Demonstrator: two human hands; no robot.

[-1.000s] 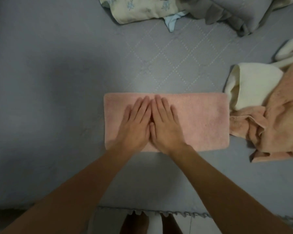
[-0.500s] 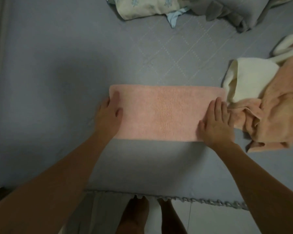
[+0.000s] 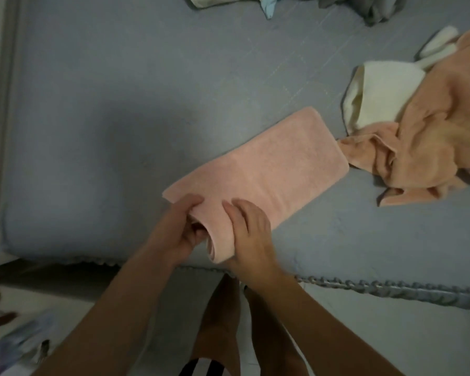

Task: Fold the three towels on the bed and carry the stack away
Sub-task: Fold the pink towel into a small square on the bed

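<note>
Pink towel [image 3: 258, 169] lay part-folded at bed [image 3: 92, 131] edge, 6 o'clock; left hand [image 3: 178, 234] and right hand [image 3: 251, 234] fingers clamped its near end. Peach towel [image 3: 432, 147] and cream towel [image 3: 385, 96], 2 o'clock, remained unfolded.

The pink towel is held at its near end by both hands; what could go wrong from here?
1. Both the left hand and the right hand grip only the near end of the pink towel, which hangs over the bed edge; the long free part may unfold.
2. Its far corner almost touches the crumpled orange towel, so pulling may drag that along.
</note>
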